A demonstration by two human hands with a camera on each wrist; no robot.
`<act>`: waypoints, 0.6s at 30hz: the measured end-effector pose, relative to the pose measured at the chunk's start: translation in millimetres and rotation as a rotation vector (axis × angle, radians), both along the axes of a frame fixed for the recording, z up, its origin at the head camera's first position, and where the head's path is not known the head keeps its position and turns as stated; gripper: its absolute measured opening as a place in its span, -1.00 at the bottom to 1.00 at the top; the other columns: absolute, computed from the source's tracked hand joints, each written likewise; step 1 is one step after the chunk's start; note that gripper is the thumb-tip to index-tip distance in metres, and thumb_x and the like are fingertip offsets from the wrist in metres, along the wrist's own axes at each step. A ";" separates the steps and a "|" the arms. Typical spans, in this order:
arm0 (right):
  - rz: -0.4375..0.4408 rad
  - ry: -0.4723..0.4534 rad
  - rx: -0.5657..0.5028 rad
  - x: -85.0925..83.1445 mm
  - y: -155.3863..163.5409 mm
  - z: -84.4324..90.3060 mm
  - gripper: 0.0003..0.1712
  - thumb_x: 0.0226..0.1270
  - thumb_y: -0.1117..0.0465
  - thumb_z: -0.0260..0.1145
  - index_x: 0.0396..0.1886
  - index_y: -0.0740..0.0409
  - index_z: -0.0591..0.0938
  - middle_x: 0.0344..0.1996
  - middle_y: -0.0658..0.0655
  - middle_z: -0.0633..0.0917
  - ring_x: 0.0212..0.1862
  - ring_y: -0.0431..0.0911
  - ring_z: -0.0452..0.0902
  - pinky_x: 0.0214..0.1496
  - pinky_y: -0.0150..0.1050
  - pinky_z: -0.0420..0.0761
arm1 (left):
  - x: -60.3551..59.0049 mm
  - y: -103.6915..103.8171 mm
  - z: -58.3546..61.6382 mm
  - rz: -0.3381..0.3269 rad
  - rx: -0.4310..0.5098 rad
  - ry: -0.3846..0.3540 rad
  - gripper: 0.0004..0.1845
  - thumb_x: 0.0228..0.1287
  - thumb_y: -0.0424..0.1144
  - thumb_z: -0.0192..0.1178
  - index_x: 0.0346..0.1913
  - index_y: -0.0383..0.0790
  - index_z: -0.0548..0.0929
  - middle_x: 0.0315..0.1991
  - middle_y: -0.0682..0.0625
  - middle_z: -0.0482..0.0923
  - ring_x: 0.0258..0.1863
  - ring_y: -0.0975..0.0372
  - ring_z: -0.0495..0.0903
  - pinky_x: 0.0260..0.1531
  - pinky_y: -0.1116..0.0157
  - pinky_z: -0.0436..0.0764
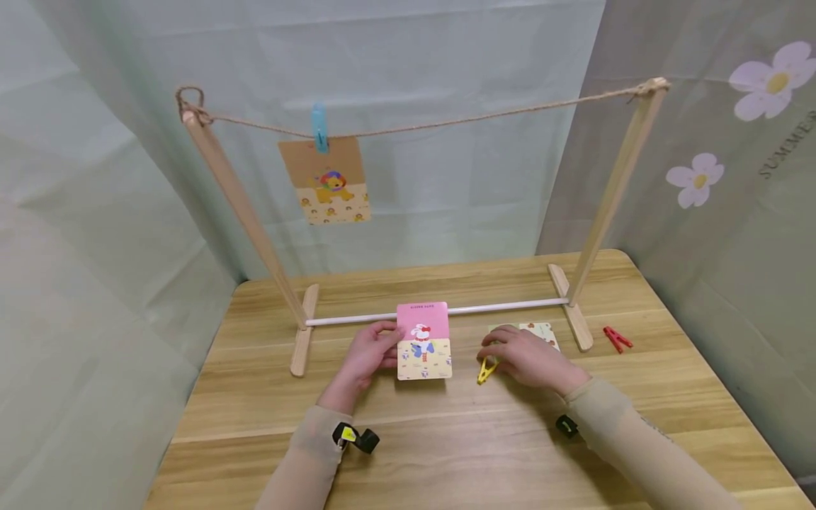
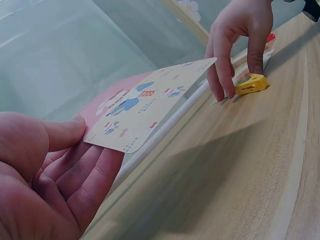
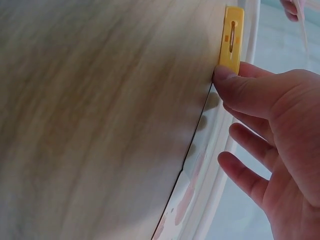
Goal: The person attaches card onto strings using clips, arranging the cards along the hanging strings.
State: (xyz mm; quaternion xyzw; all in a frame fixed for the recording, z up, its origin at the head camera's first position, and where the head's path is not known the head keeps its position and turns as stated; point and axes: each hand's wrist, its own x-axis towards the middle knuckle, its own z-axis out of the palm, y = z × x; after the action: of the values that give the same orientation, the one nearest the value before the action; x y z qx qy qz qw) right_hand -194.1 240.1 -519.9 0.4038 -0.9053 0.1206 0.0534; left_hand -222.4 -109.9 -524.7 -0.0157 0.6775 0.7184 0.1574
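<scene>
Here the left hand pinches a pink card, its top print too small to read; the right hand, fingers loosely apart, touches a yellow clip mid-bench.

We reach both forearms forward from the near edge, sleeves down to the wrists, each wrist wearing a small dark camera band. Our left hand sits left of centre, palm turned up and inward, the fingers lying nearly straight beneath while the thumb presses down from above in a flat pinch. Our right hand lies to the right, knuckles up, wrist low. Its thumb and a fingertip point down, the other fingers spread loosely and slightly curled, apart from one another
</scene>
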 end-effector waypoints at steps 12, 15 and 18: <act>-0.010 -0.004 0.013 2.1 -0.4 3.4 -0.63 0.34 0.24 0.59 0.13 -0.03 0.81 0.12 0.12 0.75 0.23 0.11 0.62 0.19 0.12 0.68 | -1.3 -0.4 -0.9 -0.045 0.025 -0.003 -0.69 0.57 -0.34 0.26 0.20 -0.49 0.58 -0.25 -0.19 0.81 -0.45 0.18 0.78 -0.40 0.24 0.80; -0.010 -0.002 0.012 2.7 -0.9 3.9 -0.64 0.35 0.25 0.58 0.12 -0.01 0.81 0.11 0.13 0.75 0.22 0.11 0.63 0.19 0.12 0.69 | -1.5 0.6 -2.6 -0.057 0.031 -0.005 -0.67 0.57 -0.34 0.27 0.21 -0.50 0.58 -0.24 -0.20 0.81 -0.45 0.18 0.79 -0.39 0.23 0.81; -0.012 0.001 0.015 2.6 -0.6 3.1 -0.65 0.36 0.25 0.57 0.12 0.00 0.81 0.11 0.13 0.75 0.22 0.11 0.63 0.18 0.11 0.69 | -1.5 2.0 -3.5 -0.058 0.031 -0.012 -0.68 0.57 -0.34 0.26 0.22 -0.49 0.58 -0.23 -0.21 0.81 -0.45 0.18 0.79 -0.38 0.22 0.81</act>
State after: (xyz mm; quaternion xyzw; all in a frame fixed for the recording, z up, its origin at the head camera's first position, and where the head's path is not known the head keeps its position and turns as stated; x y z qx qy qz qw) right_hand -191.5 239.5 -516.8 0.3987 -0.9086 0.1135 0.0516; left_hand -223.9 -107.9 -528.2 0.0019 0.6655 0.7238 0.1823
